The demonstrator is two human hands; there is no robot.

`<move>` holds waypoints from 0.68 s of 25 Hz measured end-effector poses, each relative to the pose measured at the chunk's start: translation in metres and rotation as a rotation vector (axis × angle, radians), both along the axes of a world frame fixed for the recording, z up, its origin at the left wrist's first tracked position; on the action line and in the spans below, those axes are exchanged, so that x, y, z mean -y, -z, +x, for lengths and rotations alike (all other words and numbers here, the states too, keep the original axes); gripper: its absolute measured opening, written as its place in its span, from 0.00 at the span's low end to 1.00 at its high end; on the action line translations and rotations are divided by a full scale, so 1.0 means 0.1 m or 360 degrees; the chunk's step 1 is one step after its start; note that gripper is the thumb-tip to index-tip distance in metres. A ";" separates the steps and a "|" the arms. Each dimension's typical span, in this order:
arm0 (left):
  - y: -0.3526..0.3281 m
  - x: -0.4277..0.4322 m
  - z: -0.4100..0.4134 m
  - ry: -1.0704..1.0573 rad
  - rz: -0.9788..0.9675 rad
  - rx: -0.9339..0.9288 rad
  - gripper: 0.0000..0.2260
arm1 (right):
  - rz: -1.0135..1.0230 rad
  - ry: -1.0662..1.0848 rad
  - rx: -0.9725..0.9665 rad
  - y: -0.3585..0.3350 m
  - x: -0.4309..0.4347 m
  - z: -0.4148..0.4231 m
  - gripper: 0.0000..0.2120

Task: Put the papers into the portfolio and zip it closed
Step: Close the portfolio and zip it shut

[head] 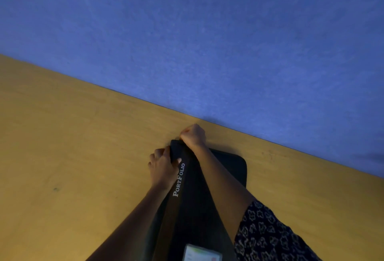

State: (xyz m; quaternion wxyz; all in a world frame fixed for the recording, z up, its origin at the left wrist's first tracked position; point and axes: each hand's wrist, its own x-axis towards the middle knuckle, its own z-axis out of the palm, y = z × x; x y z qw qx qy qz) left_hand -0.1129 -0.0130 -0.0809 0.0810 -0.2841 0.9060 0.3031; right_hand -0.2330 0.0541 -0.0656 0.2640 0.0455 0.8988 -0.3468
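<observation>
A black portfolio (195,204) with the white word "PortFolio" lies on the wooden table, stretching away from me. My left hand (163,167) grips its far left corner, thumb on the cover. My right hand (193,135) is closed in a fist at the far corner, pinching something small that I take for the zip pull; the pull itself is hidden. No loose papers are in view. A small card window (200,253) shows on the cover near the bottom edge.
The wooden table (72,146) spreads to the left and right of the portfolio. A blue wall (207,32) rises right behind the table's far edge, close to my right hand. A patterned dark sleeve (268,233) covers my right upper arm.
</observation>
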 end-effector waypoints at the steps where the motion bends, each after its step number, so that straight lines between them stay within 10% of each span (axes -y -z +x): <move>1: 0.01 -0.02 0.03 0.0039 -0.0059 -0.0008 0.26 | -0.0022 -0.0026 -0.0142 0.01 -0.09 0.10 0.12; 6: 0.14 -0.20 0.30 0.0403 -0.0361 -0.0110 0.29 | 0.0036 -0.0367 -0.0777 0.23 -0.62 0.93 0.18; 17: 0.07 -0.58 1.04 0.0894 -0.0597 -0.0127 0.29 | 0.0651 -0.0573 -0.1097 0.28 -1.38 2.00 0.21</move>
